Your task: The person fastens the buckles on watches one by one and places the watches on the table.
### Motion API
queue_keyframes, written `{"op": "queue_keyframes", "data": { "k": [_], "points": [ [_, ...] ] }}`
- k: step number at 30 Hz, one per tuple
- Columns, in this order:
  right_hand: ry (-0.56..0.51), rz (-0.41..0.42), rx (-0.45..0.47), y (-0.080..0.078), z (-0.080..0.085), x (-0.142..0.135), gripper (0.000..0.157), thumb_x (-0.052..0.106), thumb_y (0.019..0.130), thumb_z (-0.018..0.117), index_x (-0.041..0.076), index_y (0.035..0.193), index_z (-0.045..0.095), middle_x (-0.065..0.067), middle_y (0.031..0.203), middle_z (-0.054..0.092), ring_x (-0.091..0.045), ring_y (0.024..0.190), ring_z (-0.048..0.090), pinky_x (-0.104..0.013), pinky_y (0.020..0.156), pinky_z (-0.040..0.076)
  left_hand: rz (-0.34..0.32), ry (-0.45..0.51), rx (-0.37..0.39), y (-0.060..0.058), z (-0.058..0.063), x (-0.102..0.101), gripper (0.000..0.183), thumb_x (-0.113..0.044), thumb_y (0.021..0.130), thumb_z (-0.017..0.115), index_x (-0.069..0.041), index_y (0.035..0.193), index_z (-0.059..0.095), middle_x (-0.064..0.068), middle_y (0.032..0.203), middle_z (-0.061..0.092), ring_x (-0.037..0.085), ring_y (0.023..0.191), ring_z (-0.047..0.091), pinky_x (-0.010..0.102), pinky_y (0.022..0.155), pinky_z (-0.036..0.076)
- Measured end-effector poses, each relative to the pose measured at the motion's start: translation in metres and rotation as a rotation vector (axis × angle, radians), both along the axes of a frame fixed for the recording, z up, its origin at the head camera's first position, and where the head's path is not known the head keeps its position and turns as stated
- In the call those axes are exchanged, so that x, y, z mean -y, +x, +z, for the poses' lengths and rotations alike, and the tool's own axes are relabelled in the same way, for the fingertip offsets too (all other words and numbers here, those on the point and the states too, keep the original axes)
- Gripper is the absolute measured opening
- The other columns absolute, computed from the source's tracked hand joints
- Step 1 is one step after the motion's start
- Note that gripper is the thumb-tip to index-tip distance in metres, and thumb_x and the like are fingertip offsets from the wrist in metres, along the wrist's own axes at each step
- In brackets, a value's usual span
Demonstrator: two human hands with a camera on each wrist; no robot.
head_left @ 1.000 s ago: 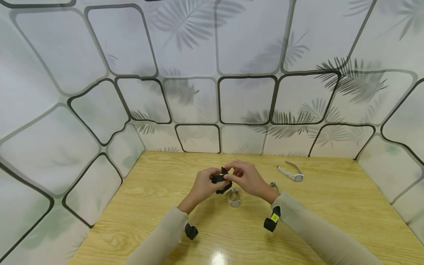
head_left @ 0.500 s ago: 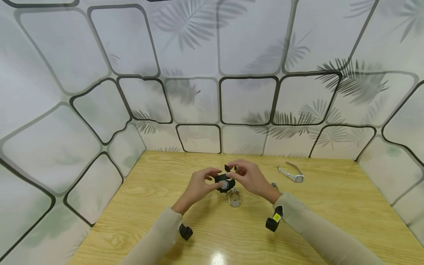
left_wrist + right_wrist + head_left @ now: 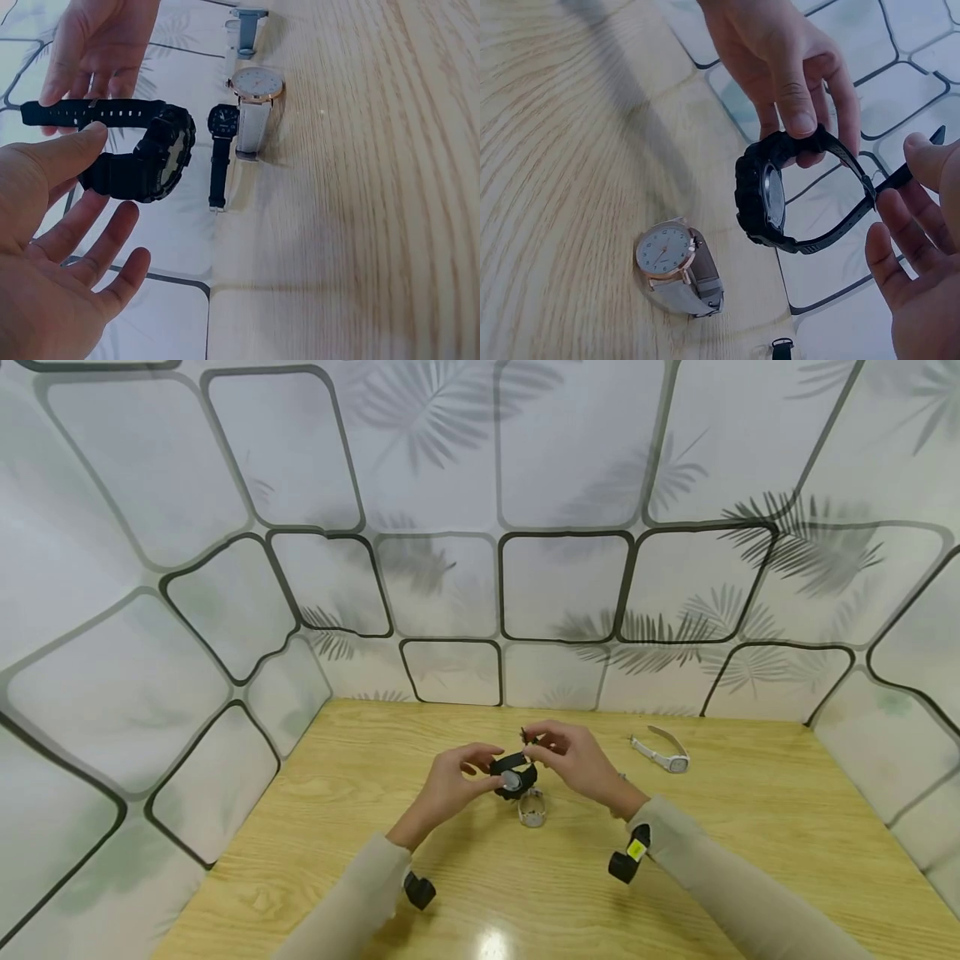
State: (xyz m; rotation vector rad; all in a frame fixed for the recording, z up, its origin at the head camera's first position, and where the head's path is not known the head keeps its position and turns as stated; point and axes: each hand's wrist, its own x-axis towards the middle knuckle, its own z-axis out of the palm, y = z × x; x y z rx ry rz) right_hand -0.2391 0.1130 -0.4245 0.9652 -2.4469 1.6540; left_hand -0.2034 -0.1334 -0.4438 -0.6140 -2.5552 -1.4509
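Raised over the wooden table is a chunky black wristwatch (image 3: 757,199), its strap making a loop. My left hand (image 3: 450,781) grips it between thumb and fingers, near where case and strap meet in the right wrist view. With thumb and fingertips, my right hand (image 3: 576,762) pinches the free strap end (image 3: 896,178), close to the buckle (image 3: 868,187). The row of strap holes (image 3: 124,112) shows in the left wrist view. Just below the hands, a rose-gold watch (image 3: 664,251) with a pale strap stands on the table.
Beside the rose-gold watch lies a small black square-faced watch (image 3: 223,120). A blue-grey strap (image 3: 247,31) is farther along. At the table's back right lies a white watch (image 3: 666,758). Patterned cloth walls (image 3: 562,585) enclose the table (image 3: 360,760) behind and at the sides.
The black watch has turned so its case shows more in the head view, and its strap loop has opened out. My right hand has drawn slightly right with the strap end.
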Motion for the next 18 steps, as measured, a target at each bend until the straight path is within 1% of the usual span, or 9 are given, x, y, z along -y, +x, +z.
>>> {"op": "queue_keyframes", "data": {
  "k": [3, 6, 8, 10, 12, 15, 18],
  "points": [
    [-0.037, 0.023, 0.047, -0.002, 0.002, -0.002, 0.029, 0.018, 0.101, 0.069, 0.011, 0.129, 0.069, -0.008, 0.116, 0.071, -0.028, 0.091, 0.07, -0.032, 0.072, 0.058, -0.011, 0.006, -0.008, 0.0, 0.0, -0.001, 0.038, -0.018, 0.09, 0.082, -0.013, 0.127, 0.072, 0.001, 0.103, 0.073, 0.018, 0.093, 0.069, 0.044, 0.084, 0.056],
    [-0.039, 0.036, 0.079, -0.002, 0.004, -0.004, 0.028, 0.018, 0.101, 0.069, 0.01, 0.128, 0.069, -0.008, 0.117, 0.071, -0.031, 0.093, 0.07, -0.033, 0.073, 0.058, -0.019, 0.007, -0.019, 0.001, -0.001, -0.003, 0.037, -0.017, 0.09, 0.082, -0.016, 0.126, 0.073, 0.001, 0.103, 0.074, 0.018, 0.093, 0.07, 0.045, 0.084, 0.056],
    [-0.031, 0.039, 0.1, -0.002, 0.005, -0.005, 0.029, 0.018, 0.101, 0.069, 0.01, 0.129, 0.069, -0.007, 0.118, 0.071, -0.03, 0.094, 0.071, -0.033, 0.074, 0.058, -0.028, 0.008, -0.019, 0.001, 0.0, -0.003, 0.036, -0.018, 0.09, 0.082, -0.018, 0.125, 0.073, 0.0, 0.103, 0.074, 0.019, 0.093, 0.07, 0.046, 0.084, 0.056],
    [-0.022, 0.043, 0.112, -0.003, 0.007, -0.006, 0.029, 0.019, 0.101, 0.068, 0.011, 0.128, 0.069, -0.006, 0.118, 0.071, -0.029, 0.094, 0.071, -0.032, 0.074, 0.058, -0.038, 0.019, -0.021, 0.001, 0.002, -0.005, 0.034, -0.02, 0.092, 0.08, -0.017, 0.125, 0.073, 0.001, 0.102, 0.074, 0.02, 0.094, 0.069, 0.048, 0.084, 0.056],
    [-0.02, 0.055, 0.118, -0.003, 0.009, -0.006, 0.028, 0.018, 0.101, 0.068, 0.01, 0.129, 0.069, -0.008, 0.119, 0.071, -0.029, 0.095, 0.07, -0.033, 0.075, 0.058, -0.044, 0.037, -0.021, 0.0, 0.004, -0.006, 0.031, -0.023, 0.095, 0.078, -0.016, 0.125, 0.073, 0.002, 0.103, 0.074, 0.019, 0.094, 0.069, 0.047, 0.084, 0.057],
    [-0.017, 0.074, 0.124, -0.003, 0.012, -0.007, 0.029, 0.016, 0.102, 0.067, 0.007, 0.129, 0.068, -0.013, 0.121, 0.07, -0.028, 0.097, 0.071, -0.033, 0.075, 0.058, -0.037, 0.066, -0.025, -0.002, 0.008, -0.011, 0.027, -0.025, 0.098, 0.073, -0.015, 0.123, 0.074, 0.003, 0.102, 0.075, 0.018, 0.095, 0.07, 0.044, 0.084, 0.058],
    [-0.016, 0.09, 0.135, -0.004, 0.014, -0.007, 0.03, 0.015, 0.102, 0.067, 0.003, 0.13, 0.067, -0.016, 0.122, 0.069, -0.027, 0.098, 0.071, -0.034, 0.076, 0.058, -0.028, 0.078, -0.029, -0.005, 0.01, -0.016, 0.024, -0.023, 0.099, 0.073, -0.014, 0.12, 0.075, 0.003, 0.102, 0.076, 0.017, 0.094, 0.07, 0.041, 0.083, 0.058]
  ]
}}
